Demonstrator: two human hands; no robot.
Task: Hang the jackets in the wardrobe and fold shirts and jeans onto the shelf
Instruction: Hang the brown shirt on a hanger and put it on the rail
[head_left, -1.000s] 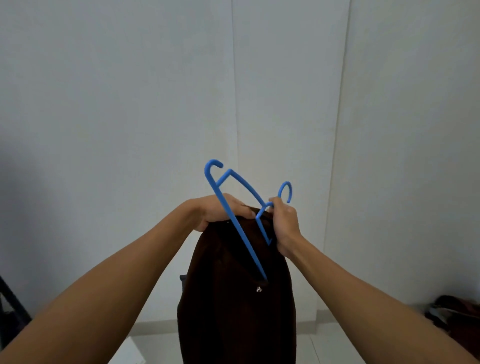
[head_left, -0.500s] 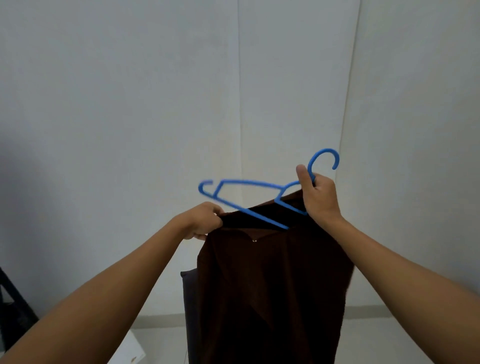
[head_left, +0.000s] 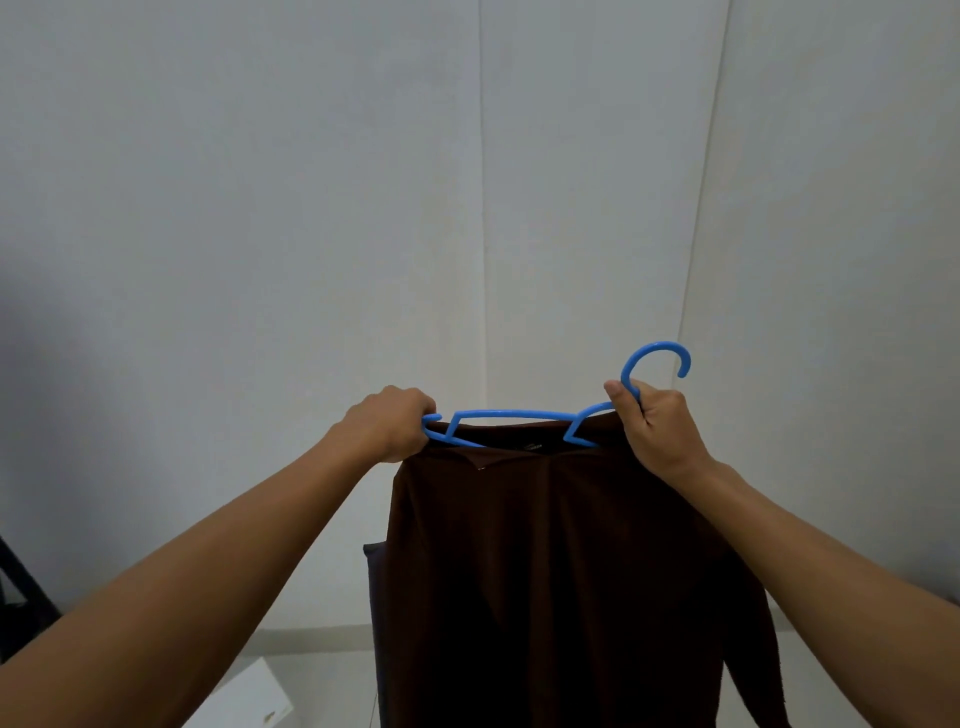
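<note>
At centre frame, the blue hanger (head_left: 511, 415) lies nearly level, long axis left to right. Left hand (head_left: 392, 423) is clenched on its left tip, right hand (head_left: 655, 428) on its neck below the hook; the brown jacket (head_left: 561, 571) hangs straight below both grips.

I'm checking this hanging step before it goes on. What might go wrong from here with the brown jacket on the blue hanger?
The brown jacket seems draped over the blue hanger more than seated on it, so it may slide off when the left hand lets go. The right hand has its grip just under the hook, which could crowd it at a rail.
</note>
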